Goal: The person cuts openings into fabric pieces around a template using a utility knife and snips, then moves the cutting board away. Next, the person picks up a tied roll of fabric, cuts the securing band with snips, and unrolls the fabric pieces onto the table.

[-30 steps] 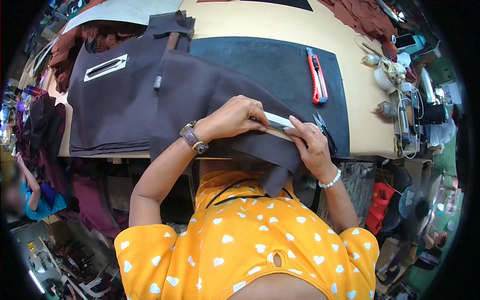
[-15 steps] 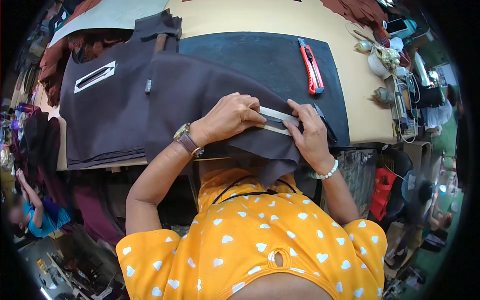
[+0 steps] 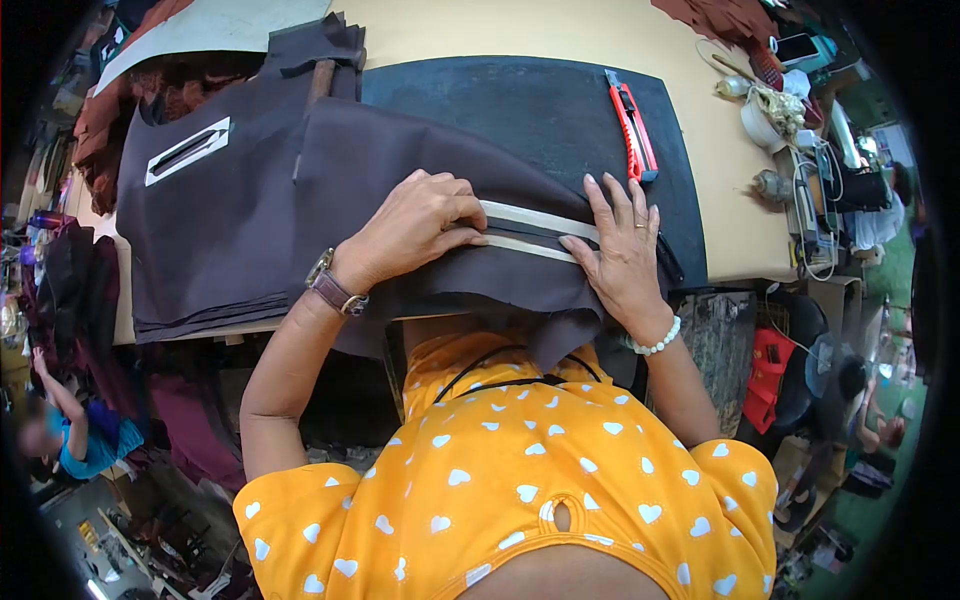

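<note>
A dark brown sheet of leather-like material (image 3: 390,150) lies over a black cutting mat (image 3: 480,95), its near edge hanging past the table front. Two parallel pale strips (image 3: 535,215) border a dark slot in it. My left hand (image 3: 415,222) pinches the left end of these strips between thumb and fingertips. At their right end, my right hand (image 3: 625,250) rests flat with fingers spread, the thumb touching the lower strip. Just beyond the right fingertips lies a red utility knife (image 3: 632,130), and a slim black tool (image 3: 669,260) sits partly behind that hand.
At left is a stack of similar brown pieces (image 3: 215,235); the top one has a pale-framed slot (image 3: 187,150). A wooden handle (image 3: 319,82) lies partly under the sheet. Containers and cables (image 3: 790,130) crowd the table's right end. A person in blue (image 3: 95,435) is at far left.
My left hand has slid left along the strips, uncovering more of them. My right hand has gone from gripping the strip's end to lying flat with its fingers spread.
</note>
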Demonstrator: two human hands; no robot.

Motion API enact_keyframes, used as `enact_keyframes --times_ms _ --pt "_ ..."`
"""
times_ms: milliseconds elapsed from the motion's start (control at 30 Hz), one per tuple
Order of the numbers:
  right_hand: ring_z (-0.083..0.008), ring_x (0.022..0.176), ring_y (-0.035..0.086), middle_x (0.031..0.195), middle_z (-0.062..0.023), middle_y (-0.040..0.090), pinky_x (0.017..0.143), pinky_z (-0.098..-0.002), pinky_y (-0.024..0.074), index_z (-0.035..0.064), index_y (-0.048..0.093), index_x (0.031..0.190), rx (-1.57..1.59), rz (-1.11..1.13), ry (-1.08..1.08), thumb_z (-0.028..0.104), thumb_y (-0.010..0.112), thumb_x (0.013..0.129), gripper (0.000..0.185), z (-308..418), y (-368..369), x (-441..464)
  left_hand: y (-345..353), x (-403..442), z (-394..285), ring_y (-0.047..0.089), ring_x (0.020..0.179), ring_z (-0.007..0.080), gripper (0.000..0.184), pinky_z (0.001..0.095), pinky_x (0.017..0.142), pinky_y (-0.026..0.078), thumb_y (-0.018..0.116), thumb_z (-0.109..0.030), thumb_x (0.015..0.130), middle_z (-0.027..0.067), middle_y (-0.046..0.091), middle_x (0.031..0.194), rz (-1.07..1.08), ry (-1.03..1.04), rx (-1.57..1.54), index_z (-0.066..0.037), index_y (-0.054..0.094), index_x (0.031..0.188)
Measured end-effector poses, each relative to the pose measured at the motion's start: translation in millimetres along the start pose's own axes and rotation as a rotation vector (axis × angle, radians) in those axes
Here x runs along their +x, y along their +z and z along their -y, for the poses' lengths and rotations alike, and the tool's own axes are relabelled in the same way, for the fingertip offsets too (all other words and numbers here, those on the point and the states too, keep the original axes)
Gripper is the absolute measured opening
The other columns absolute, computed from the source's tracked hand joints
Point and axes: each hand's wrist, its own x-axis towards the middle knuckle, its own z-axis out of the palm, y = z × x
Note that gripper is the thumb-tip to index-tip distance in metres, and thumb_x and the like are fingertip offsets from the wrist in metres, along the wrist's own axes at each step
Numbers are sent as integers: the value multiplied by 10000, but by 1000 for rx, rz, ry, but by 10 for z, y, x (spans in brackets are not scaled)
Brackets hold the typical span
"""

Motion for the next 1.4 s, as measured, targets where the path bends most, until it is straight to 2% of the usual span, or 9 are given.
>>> enact_keyframes --times_ms 300,833,967,1000,1100,1133,1233,1267,1400 --pt "-384 1305 232 1397 -141 305 1004 -643 172 211 328 1391 27 -62 -145 382 603 804 670 571 296 351 22 -63 -4 509 795 233 157 348 718 407 701 -190 725 51 508 819 -98 -45 -27 -71 627 796" --pt "-376 1320 206 1399 -143 299 1001 -663 149 237 306 1400 114 -41 -203 364 620 801 689 742 323 480 -22 -336 116 534 816 238 222 334 718 432 728 -179 701 62 554 849 -199 -148 -31 -44 596 818" --pt "-403 1323 203 1420 -149 272 1004 -663 153 202 277 1410 183 86 -252 493 695 683 887 579 140 510 1 -379 64 541 826 252 213 344 722 440 722 -175 709 69 565 873 -257 -151 16 -45 596 822" --pt "-412 1321 218 1419 -169 280 1014 -647 161 135 257 1411 197 166 -250 540 716 629 993 493 111 538 14 -397 28 544 833 254 209 346 725 442 719 -172 712 71 568 883 -286 -157 38 -45 597 825" --pt "-397 1327 228 1402 -197 309 1023 -625 172 72 251 1403 262 282 -277 549 709 637 1012 322 49 765 87 -435 -107 558 838 267 187 351 721 455 701 -149 728 85 583 908 -374 -173 113 -43 610 852" --pt "-374 1278 327 1315 -215 417 1029 -536 252 23 353 1339 248 183 -318 535 699 663 916 351 63 874 133 -443 -153 559 833 270 184 351 720 456 697 -145 731 88 584 905 -411 -188 132 -42 614 859" --pt "-357 1184 437 1211 -203 509 977 -450 350 9 478 1224 329 148 -377 513 687 694 761 541 215 1270 277 -459 -303 564 810 268 152 356 697 456 677 -118 743 88 588 891 -526 -267 189 -44 632 867" --pt "-348 1007 561 1046 -184 601 862 -410 442 11 582 1071 251 79 -431 490 681 710 608 677 225 1357 335 -469 -346 565 810 265 144 356 694 454 674 -112 745 86 588 891 -550 -306 195 -44 634 865" --pt "-312 816 615 888 -165 654 738 -399 482 8 640 969 361 293 -406 377 666 757 427 1132 265 1694 429 -439 -433 564 812 258 128 354 699 442 664 -91 752 76 590 888 -690 -404 286 -51 644 872"
